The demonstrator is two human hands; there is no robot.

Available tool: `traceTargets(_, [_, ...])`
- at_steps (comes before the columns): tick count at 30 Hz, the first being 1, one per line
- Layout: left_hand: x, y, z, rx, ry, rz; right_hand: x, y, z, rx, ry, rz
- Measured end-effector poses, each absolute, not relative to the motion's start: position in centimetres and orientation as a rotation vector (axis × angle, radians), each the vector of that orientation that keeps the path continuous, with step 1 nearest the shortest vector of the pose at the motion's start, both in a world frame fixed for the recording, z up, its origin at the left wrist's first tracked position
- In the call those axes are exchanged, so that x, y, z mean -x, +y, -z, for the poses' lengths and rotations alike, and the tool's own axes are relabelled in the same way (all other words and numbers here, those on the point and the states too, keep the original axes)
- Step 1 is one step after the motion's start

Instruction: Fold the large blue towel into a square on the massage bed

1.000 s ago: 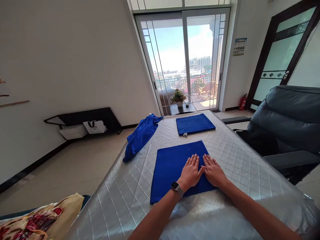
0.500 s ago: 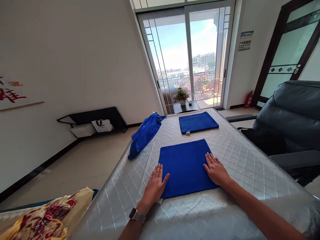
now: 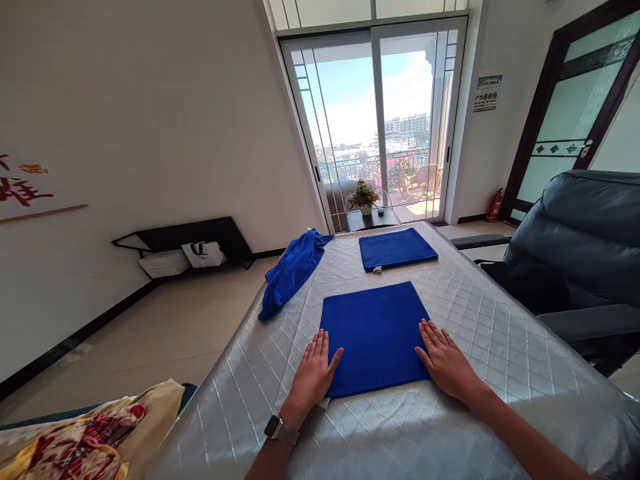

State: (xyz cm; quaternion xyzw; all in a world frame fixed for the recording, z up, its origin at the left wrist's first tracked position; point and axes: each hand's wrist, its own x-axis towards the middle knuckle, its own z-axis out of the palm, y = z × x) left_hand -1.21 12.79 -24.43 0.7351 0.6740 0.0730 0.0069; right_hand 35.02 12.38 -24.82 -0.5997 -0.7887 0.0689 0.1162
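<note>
Right at your end of the silvery quilted cover [image 3: 480,333], your left hand [image 3: 313,368] and right hand [image 3: 444,359] are both lying flat, fingers out, not gripping anything, just resting on opposite side edges of the near blue cloth [image 3: 375,340]. Past that you've got a flat far blue cloth [image 3: 399,250], with a crumpled blue cloth [image 3: 293,273] over by the left edge.

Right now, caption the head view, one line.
Both hands rest on opposite edges of a flat blue cloth on the quilted silver cover.
</note>
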Motion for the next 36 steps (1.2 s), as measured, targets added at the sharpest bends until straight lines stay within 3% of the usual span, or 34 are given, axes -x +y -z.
traceTargets(4, [-2.1,13.2,22.9,-2.334,2.078,-0.255,-35.1,11.7,25.2,1.774,-2.323,-0.252])
traceTargets(10, [-14.2,12.4,21.9,-2.666,1.455,-0.346,-35.2,12.1,26.0,1.741,-2.312,-0.195])
traceTargets(14, [-17.1,12.2,22.3,-2.667,1.32,-0.302,-35.3,12.1,25.9,1.731,-2.337,-0.176])
traceTargets(26, [1.4,8.3,25.7,-2.314,2.085,-0.213,-35.2,11.8,25.6,1.745,-2.289,-0.255])
traceTargets(36, [2.7,7.2,26.8,-2.305,2.123,-0.307,-35.4,10.6,25.7,1.743,-2.336,-0.123])
